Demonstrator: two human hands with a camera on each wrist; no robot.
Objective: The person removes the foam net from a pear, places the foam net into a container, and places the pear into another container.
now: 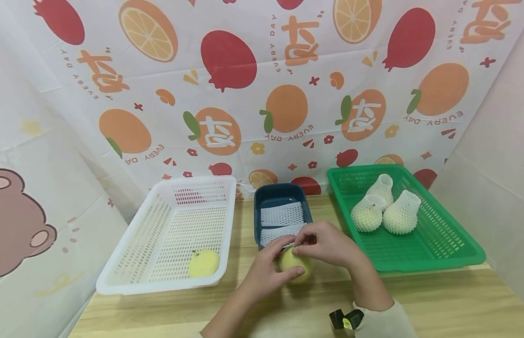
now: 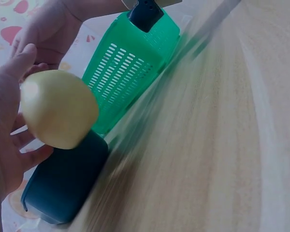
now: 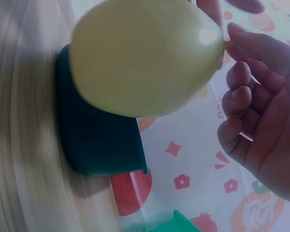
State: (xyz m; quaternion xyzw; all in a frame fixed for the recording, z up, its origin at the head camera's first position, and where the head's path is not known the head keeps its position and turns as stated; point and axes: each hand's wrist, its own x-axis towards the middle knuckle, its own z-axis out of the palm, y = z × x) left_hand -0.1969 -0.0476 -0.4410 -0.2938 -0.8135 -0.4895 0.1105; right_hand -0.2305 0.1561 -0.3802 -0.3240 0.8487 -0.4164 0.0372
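A bare yellow pear (image 1: 289, 261) is held up over the front of the table. My left hand (image 1: 266, 270) grips it from the side, fingers and thumb around its body, as the pear (image 2: 60, 108) in the left wrist view shows. With thumb and forefinger my right hand (image 1: 329, 244) pinches the short stem (image 3: 229, 44) at the pear's top; its other fingers curl beside the fruit. Just behind both hands stands a dark blue tray (image 1: 257, 213) holding white foam net sleeves (image 1: 283, 215), partly hidden by the hands.
On the left, a white basket (image 1: 131, 234) holds one bare yellow pear (image 1: 204, 264) in its near corner. A green basket (image 1: 430, 263) on the right contains three pears in foam nets (image 1: 401, 213). A fruit-print cloth (image 1: 245, 103) hangs behind the wooden table (image 1: 321, 305).
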